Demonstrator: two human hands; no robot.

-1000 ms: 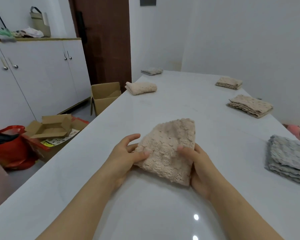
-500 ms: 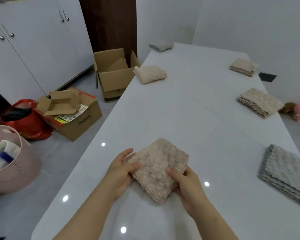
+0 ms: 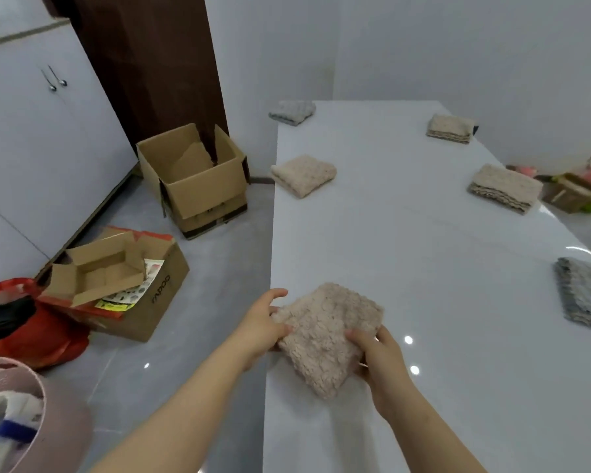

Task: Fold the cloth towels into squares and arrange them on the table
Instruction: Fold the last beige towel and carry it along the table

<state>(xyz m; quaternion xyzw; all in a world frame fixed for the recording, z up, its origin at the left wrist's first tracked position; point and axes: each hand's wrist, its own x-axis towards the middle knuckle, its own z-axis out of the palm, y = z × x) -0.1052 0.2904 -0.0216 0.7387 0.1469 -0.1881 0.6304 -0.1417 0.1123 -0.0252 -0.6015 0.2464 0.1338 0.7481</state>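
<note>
A folded beige towel point(image 3: 326, 332) lies near the left edge of the white table point(image 3: 423, 268), turned like a diamond. My left hand point(image 3: 261, 327) pinches its left corner, thumb on top. My right hand point(image 3: 377, 356) grips its right edge, thumb on top and fingers underneath. Other folded towels sit on the table: a beige one point(image 3: 303, 174) along the left edge, a grey one point(image 3: 291, 112) at the far left corner, two beige stacks point(image 3: 450, 128) point(image 3: 505, 187) along the right side, and a grey stack point(image 3: 585, 295) at the right edge.
On the floor to the left stand an open cardboard box point(image 3: 193, 179), a second box with a smaller one in it point(image 3: 123, 285), a red bag point(image 3: 24, 322) and a pink basket point(image 3: 31, 414) with cloths. White cabinets point(image 3: 41, 131) line the left wall.
Both hands have carried the folded beige towel to the left, close to the table's left edge. My view has swung left and down, showing more floor.
</note>
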